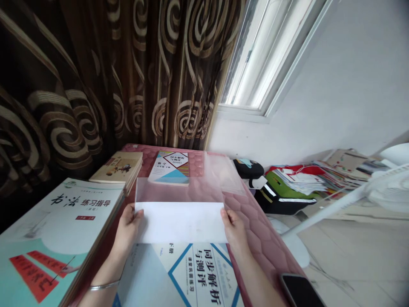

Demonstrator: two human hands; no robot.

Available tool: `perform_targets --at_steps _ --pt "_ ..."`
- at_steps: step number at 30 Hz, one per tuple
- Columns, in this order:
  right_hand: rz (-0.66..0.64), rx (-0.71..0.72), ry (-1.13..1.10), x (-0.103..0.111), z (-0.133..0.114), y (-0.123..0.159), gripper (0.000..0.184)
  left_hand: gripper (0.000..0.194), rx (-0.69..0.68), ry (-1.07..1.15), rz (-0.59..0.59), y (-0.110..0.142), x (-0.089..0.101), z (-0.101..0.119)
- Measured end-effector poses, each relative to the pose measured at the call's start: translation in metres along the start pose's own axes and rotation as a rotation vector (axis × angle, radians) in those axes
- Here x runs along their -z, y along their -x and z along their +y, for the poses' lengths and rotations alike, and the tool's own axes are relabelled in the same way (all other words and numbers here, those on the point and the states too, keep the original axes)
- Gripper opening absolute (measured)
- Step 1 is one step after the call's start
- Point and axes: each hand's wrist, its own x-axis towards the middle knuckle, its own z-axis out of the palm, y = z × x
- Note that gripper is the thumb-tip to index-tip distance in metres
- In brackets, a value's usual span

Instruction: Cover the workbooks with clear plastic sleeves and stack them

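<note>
At the near right corner, a dark-screened phone (300, 290), partly cut off by the lower edge of the view. Beside it, between the forearms, a large workbook (204, 273) with blue lines and dark Chinese print on a pale cover, its far part hidden under a white paper strip (182, 222). On the left wrist, a thin silver-coloured bracelet (105, 285). To the left, a thick pile with a white-and-teal calligraphy book (79, 221) on top. Just beyond the wrists, both hands closed on the paper strip: left hand (128, 221) pinching the left end, thumb on top; right hand (234, 224) pinching the right end likewise, well apart from the left. Along the strip's far edge, a band of clear film (179, 189); cannot tell whether joined to the paper. Beneath everything here, a pink quilted cover (265, 234). Farther out, a small stack of tan booklets (118, 168), a smaller blue-and-white book (171, 164) partly behind the film, and a translucent plastic sheet (223, 175). Off to the right, a white fan (329, 209), a green-and-black bag (287, 185) and heaped papers (345, 164). At the back, a brown swirl-patterned curtain (179, 85), a bright window (255, 55) and a pale wall (326, 85).
</note>
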Motion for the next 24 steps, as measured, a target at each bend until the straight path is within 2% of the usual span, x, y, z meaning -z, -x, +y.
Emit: perform_targets --at_steps 6,14,24 --pt "-0.037 -0.066 -0.161 -0.002 0.003 0.001 0.039 0.037 0.001 0.058 -0.023 -0.002 -0.001 -0.003" --pt "-0.001 -0.021 -0.045 -0.002 0.0 0.0 0.049 0.048 0.066 0.12 -0.045 -0.003 -0.001 0.003" --pt "0.023 0.007 0.025 -0.003 -0.006 0.003 0.052 0.045 0.078 0.099 -0.041 -0.001 -0.001 0.009"
